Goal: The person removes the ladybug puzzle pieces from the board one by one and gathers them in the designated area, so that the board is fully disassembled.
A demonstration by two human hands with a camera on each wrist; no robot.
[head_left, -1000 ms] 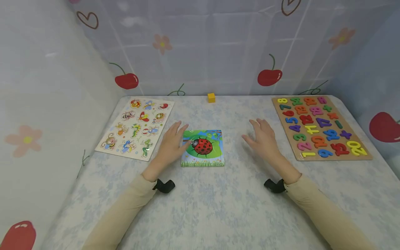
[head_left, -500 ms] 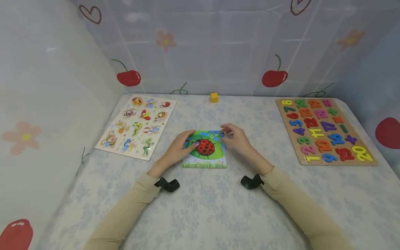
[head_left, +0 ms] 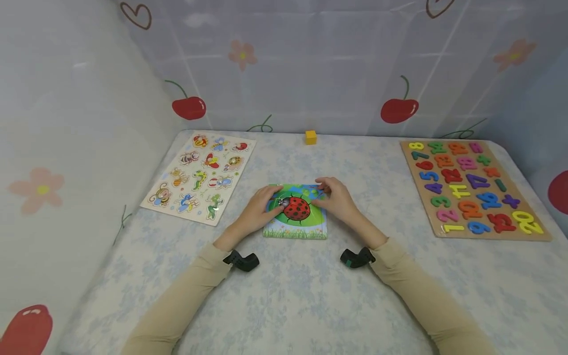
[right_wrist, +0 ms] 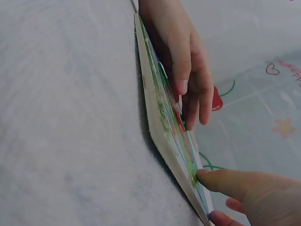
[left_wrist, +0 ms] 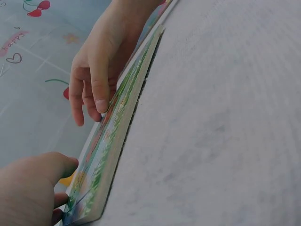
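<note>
A small square jigsaw puzzle (head_left: 296, 230), with a ladybug on a green leaf, lies flat on the table between the two hands. My left hand (head_left: 256, 211) lies over its left side, fingers along the upper left edge and thumb reaching onto the ladybug's head. At the upper right corner is my right hand (head_left: 339, 199), fingers bent down and thumb on the picture. Seen from the left wrist, the right hand (left_wrist: 101, 61) has thumb and fingertips down at the puzzle's face. The right wrist view shows the right thumb (right_wrist: 221, 181) touching the surface, other fingertips near the edge.
A white knob puzzle board with insects (head_left: 198, 176) lies at the left. To the right is a brown number board (head_left: 437, 217) filled with coloured numerals. One yellow cube (head_left: 310, 137) stands at the back edge. Patterned curtains (head_left: 306, 69) hang behind and at the sides.
Both hands have come in to the ladybug puzzle: the left from hovering over its left side, the right leftward from beside it. The view has shifted slightly.
</note>
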